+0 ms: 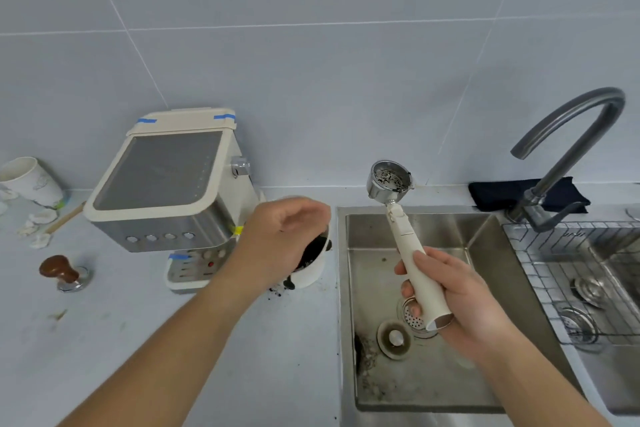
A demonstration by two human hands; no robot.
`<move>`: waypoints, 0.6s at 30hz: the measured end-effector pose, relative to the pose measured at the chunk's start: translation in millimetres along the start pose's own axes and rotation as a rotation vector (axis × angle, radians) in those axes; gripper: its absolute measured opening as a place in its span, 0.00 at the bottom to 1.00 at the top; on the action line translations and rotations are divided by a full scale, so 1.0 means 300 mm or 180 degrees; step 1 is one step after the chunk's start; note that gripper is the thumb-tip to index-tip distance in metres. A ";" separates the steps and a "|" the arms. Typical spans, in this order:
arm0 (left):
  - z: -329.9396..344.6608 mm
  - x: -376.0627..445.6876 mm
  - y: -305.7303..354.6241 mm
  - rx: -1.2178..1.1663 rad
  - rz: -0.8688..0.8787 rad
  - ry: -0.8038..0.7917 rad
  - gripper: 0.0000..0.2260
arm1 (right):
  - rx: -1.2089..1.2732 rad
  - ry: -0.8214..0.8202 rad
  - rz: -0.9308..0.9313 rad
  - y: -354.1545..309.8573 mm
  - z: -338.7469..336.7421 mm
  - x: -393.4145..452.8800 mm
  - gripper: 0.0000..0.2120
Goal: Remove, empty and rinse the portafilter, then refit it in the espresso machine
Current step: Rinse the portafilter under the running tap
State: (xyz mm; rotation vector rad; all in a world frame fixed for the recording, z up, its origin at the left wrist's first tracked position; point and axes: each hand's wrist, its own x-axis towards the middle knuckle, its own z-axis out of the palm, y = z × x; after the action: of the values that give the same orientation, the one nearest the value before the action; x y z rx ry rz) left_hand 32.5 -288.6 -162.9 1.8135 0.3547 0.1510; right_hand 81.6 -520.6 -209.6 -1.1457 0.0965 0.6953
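My right hand (pixel 457 302) grips the cream handle of the portafilter (pixel 408 246) above the steel sink (pixel 478 392). Its metal basket (pixel 389 180) points up and away, open face toward me, with dark coffee specks stuck inside. My left hand (pixel 280 239) rests on the rim of a white knock box (pixel 310 274) that holds dark coffee grounds, fingers curled over its edge. The cream and steel espresso machine (pixel 166 191) stands just left of that hand. The grey tap (pixel 575 135) arches over the sink's right side; no water runs.
A wood-topped tamper (pixel 64 272) stands on the counter at the left, near a paper cup (pixel 29 180) and scraps. Spilled grounds lie by the knock box. A dark cloth (pixel 502 192) lies behind the sink. A wire rack (pixel 581 274) sits in the right basin.
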 end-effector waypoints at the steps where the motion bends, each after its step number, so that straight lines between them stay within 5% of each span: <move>1: 0.054 0.001 0.000 -0.0261 -0.0157 0.0005 0.04 | -0.0023 -0.0014 -0.0007 -0.012 -0.023 -0.004 0.15; 7: 0.357 0.031 -0.005 -0.1242 -0.0920 -0.0051 0.06 | -0.0205 0.0075 -0.0052 -0.056 -0.156 -0.032 0.18; 18: 0.694 0.049 0.033 -0.0978 -0.0985 -0.0222 0.04 | -0.0293 0.0056 -0.0010 -0.093 -0.358 -0.056 0.21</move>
State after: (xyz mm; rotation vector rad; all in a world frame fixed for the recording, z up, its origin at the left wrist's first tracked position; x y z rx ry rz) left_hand 107.5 -477.6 -210.8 1.4380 0.5276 -0.0715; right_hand 112.8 -627.2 -226.9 -1.2400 0.0783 0.6928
